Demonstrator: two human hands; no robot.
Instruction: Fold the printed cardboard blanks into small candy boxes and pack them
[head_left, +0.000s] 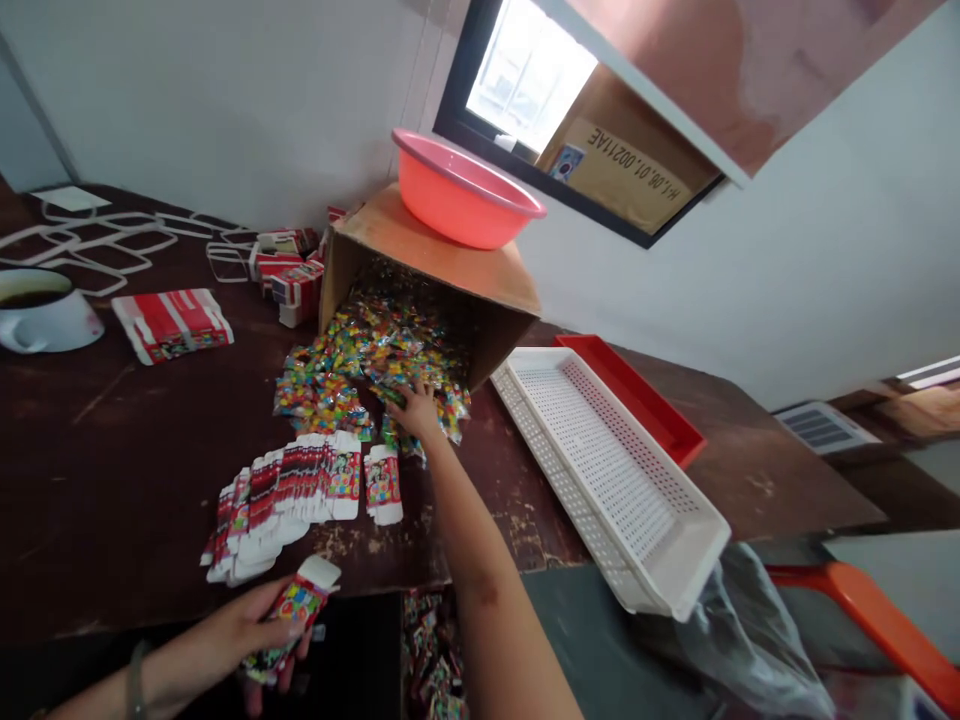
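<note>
Left hand [244, 628] closed around a small carton [294, 608], thumb across its printed face and fingers wrapped beneath, just off the near edge of the dark, scuffed table [112, 480]. Glossy thin card, that carton, a slim oblong in red, green and yellow; its long axis ran on a slant from lower left to upper right, and the white flap end pointed up and away from the person, towards the tabletop. And over to the right hand [418, 410]! Partly open it was, fingers loosely bent and touching the heap of candy packets [330, 390], crinkly clear film around little bright round pieces; whether it had hold of one, you could not tell. Out of a brown cardboard box [442, 260] lying on its side they spilled, with a smooth pink plastic basin [469, 200] sitting on top. Nearer the person, flat cartons [281, 490] overlapped in a curved row, white ends showing, one single carton [383, 485] just beside them. Right of the heap lay a long white tray [615, 470], its plastic full of tiny holes, next to a solid red tray [645, 400].
</note>
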